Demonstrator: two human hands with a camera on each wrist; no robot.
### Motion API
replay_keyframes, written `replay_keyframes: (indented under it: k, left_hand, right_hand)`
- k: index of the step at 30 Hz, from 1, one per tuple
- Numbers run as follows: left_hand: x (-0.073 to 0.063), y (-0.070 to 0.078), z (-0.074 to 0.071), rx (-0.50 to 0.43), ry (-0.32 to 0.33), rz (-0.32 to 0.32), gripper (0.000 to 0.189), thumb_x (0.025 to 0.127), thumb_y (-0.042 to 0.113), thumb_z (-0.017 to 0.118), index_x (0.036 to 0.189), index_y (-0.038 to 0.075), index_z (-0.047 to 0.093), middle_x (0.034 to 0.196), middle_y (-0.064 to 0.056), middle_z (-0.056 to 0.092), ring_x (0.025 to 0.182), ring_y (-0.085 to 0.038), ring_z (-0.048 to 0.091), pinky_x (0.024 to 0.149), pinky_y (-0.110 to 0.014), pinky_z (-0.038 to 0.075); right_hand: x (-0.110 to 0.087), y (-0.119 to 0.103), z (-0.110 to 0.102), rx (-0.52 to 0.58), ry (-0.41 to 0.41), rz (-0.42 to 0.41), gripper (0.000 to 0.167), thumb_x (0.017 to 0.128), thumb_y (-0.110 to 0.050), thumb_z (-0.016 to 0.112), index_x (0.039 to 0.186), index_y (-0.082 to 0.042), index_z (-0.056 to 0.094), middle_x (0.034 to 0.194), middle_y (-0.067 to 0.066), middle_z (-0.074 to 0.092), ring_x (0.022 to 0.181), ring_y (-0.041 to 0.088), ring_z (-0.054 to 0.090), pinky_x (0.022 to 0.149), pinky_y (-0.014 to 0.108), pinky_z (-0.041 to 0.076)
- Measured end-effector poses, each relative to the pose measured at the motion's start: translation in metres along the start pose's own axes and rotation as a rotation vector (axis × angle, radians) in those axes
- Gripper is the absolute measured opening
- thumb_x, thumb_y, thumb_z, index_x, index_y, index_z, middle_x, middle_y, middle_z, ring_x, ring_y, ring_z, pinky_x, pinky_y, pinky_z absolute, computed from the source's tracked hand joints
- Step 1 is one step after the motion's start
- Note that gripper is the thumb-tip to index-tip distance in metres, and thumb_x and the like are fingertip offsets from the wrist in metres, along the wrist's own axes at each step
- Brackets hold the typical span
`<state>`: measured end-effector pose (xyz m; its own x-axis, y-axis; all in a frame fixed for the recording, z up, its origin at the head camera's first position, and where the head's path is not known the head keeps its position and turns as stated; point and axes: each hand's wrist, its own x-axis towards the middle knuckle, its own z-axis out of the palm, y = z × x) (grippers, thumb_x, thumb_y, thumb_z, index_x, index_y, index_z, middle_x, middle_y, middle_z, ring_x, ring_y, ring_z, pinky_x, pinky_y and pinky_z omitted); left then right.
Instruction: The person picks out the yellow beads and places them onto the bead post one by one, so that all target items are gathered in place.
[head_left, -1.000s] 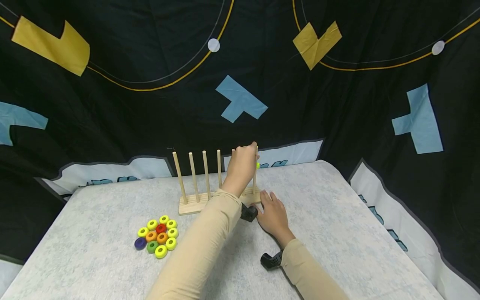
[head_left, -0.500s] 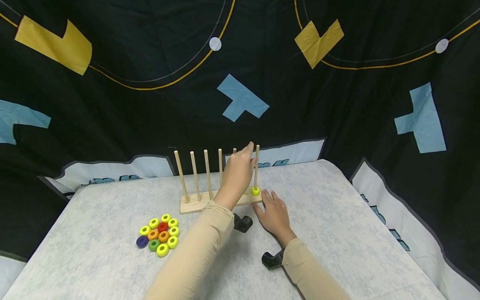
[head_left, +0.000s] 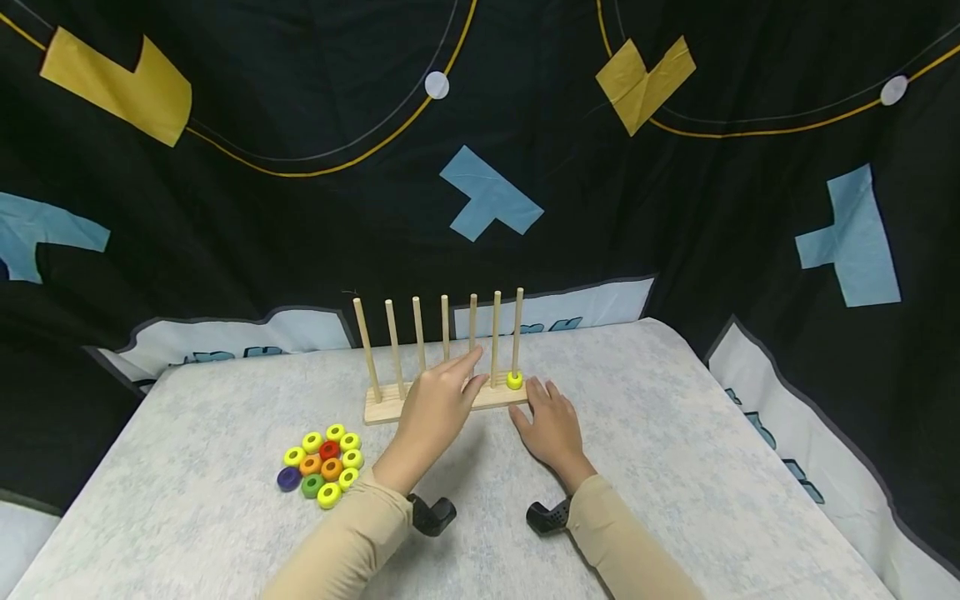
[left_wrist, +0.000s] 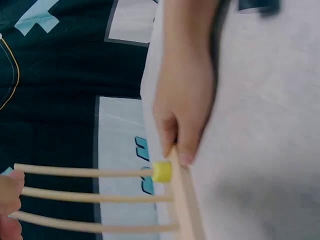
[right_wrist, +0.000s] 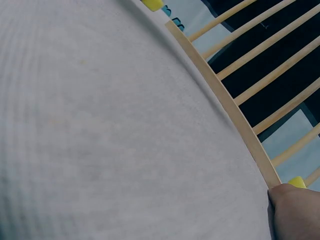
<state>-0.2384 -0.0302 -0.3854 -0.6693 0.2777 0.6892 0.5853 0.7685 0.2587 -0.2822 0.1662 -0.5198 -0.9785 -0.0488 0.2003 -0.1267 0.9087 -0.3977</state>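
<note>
- While the left hand [head_left: 435, 404] hangs before the pegs [head_left: 517, 333], its fingers are extended, thumb standing apart, nothing held; whether they touch the wood I can't tell.
- Just beyond those fingers runs the wooden rack [head_left: 385, 407], upright, seven pegs in a row.
- To their right, the right hand [head_left: 552, 427] pinches the rack's end edge between thumb and fingers.
- Right beside the right fingertips, a yellow ring [head_left: 514, 381] sits at the bottom of the end peg.
- Nearer the person, left of the left fingers and well apart from the rack, loose rings [head_left: 329, 450] cluster: yellow, orange, red, green, purple.
- Between the two hands, tabletop [head_left: 675, 417] shows; right of the right fingers, a wide stretch runs to its side edge.
- Past the pegs, the far edge is near, with a black curtain [head_left: 337, 242] behind.
</note>
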Motion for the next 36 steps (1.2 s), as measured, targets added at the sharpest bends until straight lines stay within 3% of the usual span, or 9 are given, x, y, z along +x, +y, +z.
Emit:
replay_keyframes:
  k: [4,7,12,20,24,31,36]
  left_hand:
    - [-0.021,-0.016,-0.009,0.048,-0.021,-0.013,0.039,0.087,0.022,0.078,0.124,0.011,0.07,0.113,-0.009,0.075,0.094,-0.028,0.075,0.065,-0.037,0.061]
    - [-0.035,-0.032,-0.018,0.093,-0.065,-0.059,0.037,0.086,0.026,0.079,0.12,0.015,0.072,0.111,-0.007,0.076,0.094,-0.028,0.075,0.06,-0.041,0.059]
    - [-0.057,-0.062,-0.039,0.11,-0.147,-0.17,0.033,0.087,0.026,0.078,0.117,0.014,0.073,0.114,-0.009,0.075,0.101,-0.032,0.073,0.07,-0.049,0.06]
    - [-0.096,-0.103,-0.076,0.084,-0.291,-0.314,0.04,0.088,0.027,0.075,0.125,0.015,0.068,0.115,-0.005,0.074,0.106,-0.034,0.069,0.079,-0.055,0.056]
    - [-0.113,-0.115,-0.088,0.076,-0.349,-0.367,0.04,0.088,0.031,0.075,0.125,0.016,0.069,0.113,-0.004,0.073,0.104,-0.032,0.069,0.081,-0.056,0.054]
    - [-0.134,-0.126,-0.096,0.058,-0.428,-0.386,0.036,0.085,0.032,0.079,0.117,0.019,0.072,0.104,0.004,0.071,0.093,-0.021,0.069,0.069,-0.044,0.054]
    - [-0.145,-0.127,-0.097,0.054,-0.501,-0.394,0.036,0.082,0.038,0.08,0.114,0.024,0.072,0.114,0.002,0.072,0.103,-0.024,0.069,0.078,-0.051,0.055]
  right_hand:
    - [0.0,0.001,0.001,0.005,-0.009,0.008,0.069,0.1,-0.05,0.05,0.153,-0.008,0.037,0.159,0.01,0.037,0.15,0.035,0.029,0.121,0.053,0.025]
    - [0.0,0.001,0.001,0.011,-0.012,0.008,0.069,0.101,-0.05,0.049,0.154,-0.008,0.036,0.159,0.01,0.037,0.15,0.035,0.028,0.121,0.053,0.025]
    - [0.0,0.001,0.001,0.013,-0.004,0.0,0.068,0.101,-0.05,0.05,0.153,-0.008,0.037,0.159,0.01,0.038,0.15,0.035,0.029,0.121,0.053,0.025]
    - [0.001,0.0,0.001,0.012,-0.007,0.009,0.069,0.1,-0.05,0.049,0.153,-0.008,0.036,0.159,0.01,0.037,0.15,0.035,0.028,0.121,0.053,0.024]
    - [0.0,-0.001,0.0,0.012,-0.014,0.014,0.069,0.101,-0.05,0.049,0.154,-0.008,0.035,0.16,0.01,0.036,0.151,0.034,0.027,0.121,0.053,0.024]
    - [0.0,-0.001,0.0,0.011,-0.01,0.015,0.069,0.1,-0.05,0.049,0.154,-0.008,0.036,0.159,0.01,0.037,0.15,0.035,0.027,0.121,0.053,0.024]
    - [0.0,-0.001,0.0,0.01,-0.014,0.019,0.069,0.1,-0.05,0.049,0.154,-0.008,0.035,0.16,0.01,0.036,0.151,0.034,0.027,0.122,0.053,0.023]
